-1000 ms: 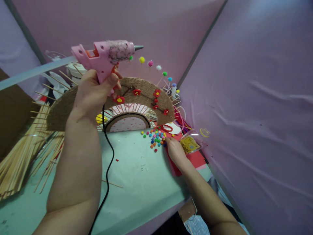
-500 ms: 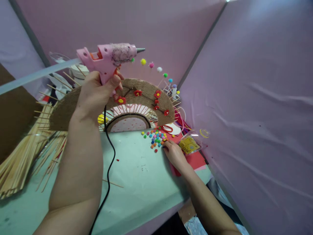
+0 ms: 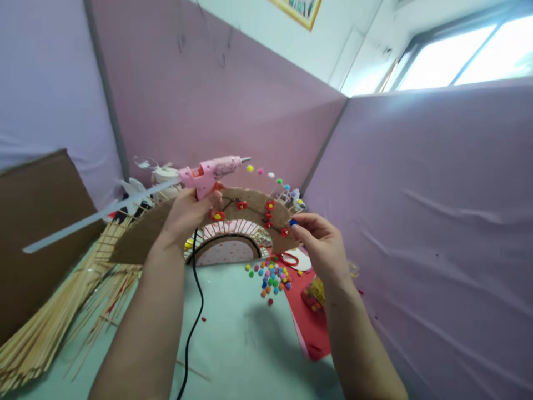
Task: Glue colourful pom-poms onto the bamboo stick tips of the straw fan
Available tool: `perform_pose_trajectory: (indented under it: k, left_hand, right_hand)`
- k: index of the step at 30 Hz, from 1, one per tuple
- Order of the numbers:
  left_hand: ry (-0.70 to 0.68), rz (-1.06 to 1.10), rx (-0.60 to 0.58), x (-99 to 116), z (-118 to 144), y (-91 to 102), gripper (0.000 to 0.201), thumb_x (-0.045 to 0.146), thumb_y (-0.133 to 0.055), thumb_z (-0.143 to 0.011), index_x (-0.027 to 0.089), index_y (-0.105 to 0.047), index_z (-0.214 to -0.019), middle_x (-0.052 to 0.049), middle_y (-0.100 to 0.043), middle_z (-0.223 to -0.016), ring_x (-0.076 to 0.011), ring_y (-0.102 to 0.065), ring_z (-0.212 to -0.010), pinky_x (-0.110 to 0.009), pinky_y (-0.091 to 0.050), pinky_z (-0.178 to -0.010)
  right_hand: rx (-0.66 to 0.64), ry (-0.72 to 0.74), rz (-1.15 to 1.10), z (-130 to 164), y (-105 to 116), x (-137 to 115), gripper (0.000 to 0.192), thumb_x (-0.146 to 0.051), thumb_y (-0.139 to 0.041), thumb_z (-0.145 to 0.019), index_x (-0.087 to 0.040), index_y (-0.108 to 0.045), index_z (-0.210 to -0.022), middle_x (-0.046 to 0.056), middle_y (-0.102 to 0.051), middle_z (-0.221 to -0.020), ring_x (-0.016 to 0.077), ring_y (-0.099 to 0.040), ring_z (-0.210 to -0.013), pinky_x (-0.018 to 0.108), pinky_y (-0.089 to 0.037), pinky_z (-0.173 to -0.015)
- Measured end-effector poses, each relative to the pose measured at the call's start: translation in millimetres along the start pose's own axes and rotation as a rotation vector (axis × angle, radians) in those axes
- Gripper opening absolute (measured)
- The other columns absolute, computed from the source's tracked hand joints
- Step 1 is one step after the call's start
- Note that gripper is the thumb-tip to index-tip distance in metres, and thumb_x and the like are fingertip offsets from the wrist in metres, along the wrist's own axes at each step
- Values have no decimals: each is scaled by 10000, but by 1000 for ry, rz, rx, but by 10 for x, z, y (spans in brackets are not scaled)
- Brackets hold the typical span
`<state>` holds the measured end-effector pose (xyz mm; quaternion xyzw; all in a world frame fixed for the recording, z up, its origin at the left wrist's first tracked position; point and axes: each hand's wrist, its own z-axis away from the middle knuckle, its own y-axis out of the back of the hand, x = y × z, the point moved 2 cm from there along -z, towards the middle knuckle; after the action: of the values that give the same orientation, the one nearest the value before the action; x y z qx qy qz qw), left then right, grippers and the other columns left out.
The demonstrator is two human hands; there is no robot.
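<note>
The left hand (image 3: pixel 187 214) is wrapped around the handle of a pink glue gun (image 3: pixel 212 169), fingers pressed closed on the grip and trigger. The gun sits level, its metal nozzle pointing right, and a clear glue stick (image 3: pixel 95 214) juts out of its back, slanting down to the left. A black cord (image 3: pixel 195 311) drops from the handle past the left forearm to the table (image 3: pixel 241 344).

The right hand (image 3: pixel 322 247) is raised to the right of the gun and a little lower, thumb and forefinger pinching a small blue pompom (image 3: pixel 293 223); the other fingers are loosely spread. The pompom is held off the table, just in front of the right end of the fan (image 3: pixel 250 208).

Below the right hand, loose pompoms (image 3: pixel 270 278) lie scattered on the table, beside a red sheet (image 3: pixel 310 328). Left of the left arm lies a bundle of skewers (image 3: pixel 45 322).

Just behind both hands stands the fan, a brown twine-covered arch with red flowers (image 3: pixel 269 205) stuck on it. Beyond the nozzle, skewers tipped with pompoms rise from its top edge. Purple walls (image 3: pixel 416 222) close in the far side.
</note>
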<state>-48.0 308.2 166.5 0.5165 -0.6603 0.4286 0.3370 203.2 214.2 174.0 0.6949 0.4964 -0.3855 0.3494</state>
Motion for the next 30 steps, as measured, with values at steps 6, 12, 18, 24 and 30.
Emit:
perform_pose_trajectory:
  k: [6, 12, 18, 24, 30]
  left_hand:
    - [63, 88, -27, 27, 8, 19, 375, 353, -817, -625, 140, -635, -874, 23, -581, -640, -78, -478, -479, -222, -444, -473]
    - [58, 69, -62, 37, 22, 34, 445, 465, -814, -629, 134, -622, -858, 19, -591, -682, -62, -470, -494, -208, -430, -489]
    - [95, 20, -68, 72, 58, 23, 458, 519, -791, -627, 145, -597, -807, 19, -571, -685, -63, -453, -494, -208, -393, -472]
    - [71, -64, -93, 84, 57, 35, 409, 497, -773, -640, 141, -599, -745, 23, -522, -621, -69, -437, -491, -207, -352, -458]
    - [67, -101, -59, 99, 62, 28, 383, 482, -766, -644, 147, -594, -715, 11, -533, -614, -81, -446, -498, -210, -351, -451]
  right_hand:
    - [35, 135, -161, -555, -509, -47, 174, -318, -758, -714, -222, -715, -853, 7, -726, -828, 136, -647, -757, 267, -521, -709]
    - [33, 278, -180, -840, -808, -106, 211, -330, -737, -736, -218, -712, -914, 22, -720, -890, 147, -634, -812, 282, -506, -746]
    - [51, 306, -156, -909, -853, -129, 229, -353, -738, -734, -219, -710, -918, 16, -709, -870, 139, -605, -754, 283, -488, -718]
    - [47, 326, -127, -971, -887, -105, 206, -343, -719, -745, -208, -712, -901, 14, -703, -841, 140, -597, -733, 289, -485, -716]
    - [39, 338, -64, -967, -919, -103, 218, -349, -706, -755, -206, -717, -919, 11, -694, -813, 140, -587, -715, 281, -474, -684]
